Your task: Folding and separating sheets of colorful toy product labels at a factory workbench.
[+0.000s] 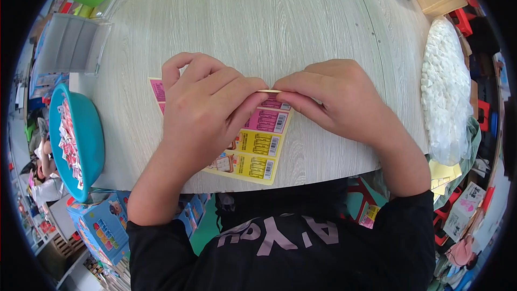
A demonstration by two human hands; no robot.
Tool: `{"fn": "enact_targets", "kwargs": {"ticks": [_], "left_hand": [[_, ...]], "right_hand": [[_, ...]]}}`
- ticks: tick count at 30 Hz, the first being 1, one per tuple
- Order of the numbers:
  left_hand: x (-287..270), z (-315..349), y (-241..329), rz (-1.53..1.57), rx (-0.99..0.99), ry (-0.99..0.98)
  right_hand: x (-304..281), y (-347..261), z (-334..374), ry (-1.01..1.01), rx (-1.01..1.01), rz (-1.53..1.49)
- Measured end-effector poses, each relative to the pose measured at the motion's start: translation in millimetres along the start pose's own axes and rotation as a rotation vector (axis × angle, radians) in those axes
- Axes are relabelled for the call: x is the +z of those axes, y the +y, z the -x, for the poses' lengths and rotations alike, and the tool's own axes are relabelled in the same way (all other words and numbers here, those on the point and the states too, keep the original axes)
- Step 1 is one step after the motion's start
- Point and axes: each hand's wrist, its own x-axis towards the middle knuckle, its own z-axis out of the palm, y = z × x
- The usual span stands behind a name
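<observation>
A flat printed cardboard sheet (257, 145), yellow with pink and yellow panels, lies on the pale wood-grain table (253, 27) near its front edge. My left hand (207, 108) covers the sheet's left part, and its thumb and fingers pinch the sheet's raised top edge. My right hand (334, 99) meets it from the right, fingertips pinched on the same edge. The two hands touch at about the middle. Much of the sheet's upper part is hidden under my hands.
A teal bowl (91, 145) of small red and white packets sits at the left edge. A clear bag of white pieces (444, 86) lies at the right. A clear plastic box (72, 43) stands at far left. A blue printed carton (99, 226) sits below the table.
</observation>
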Motion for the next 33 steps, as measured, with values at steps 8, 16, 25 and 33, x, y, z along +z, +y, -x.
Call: {"fn": "enact_targets", "kwargs": {"ticks": [8, 16, 25, 33], "left_hand": [[1.6, 0.5, 5.4, -0.079, 0.001, 0.01], [-2.0, 0.0, 3.5, 0.032, -0.045, -0.062], [1.3, -0.1, 1.2, 0.125, -0.108, -0.075], [4.8, 2.4, -0.7, 0.174, -0.104, -0.076]], "right_hand": [[-0.3, -3.6, 0.2, -0.053, 0.038, 0.032], [3.2, -1.7, -2.5, -0.022, 0.032, -0.022], [3.8, -3.5, -3.9, -0.09, 0.203, -0.188], [0.6, -3.7, -3.8, -0.143, 0.272, -0.28]]}}
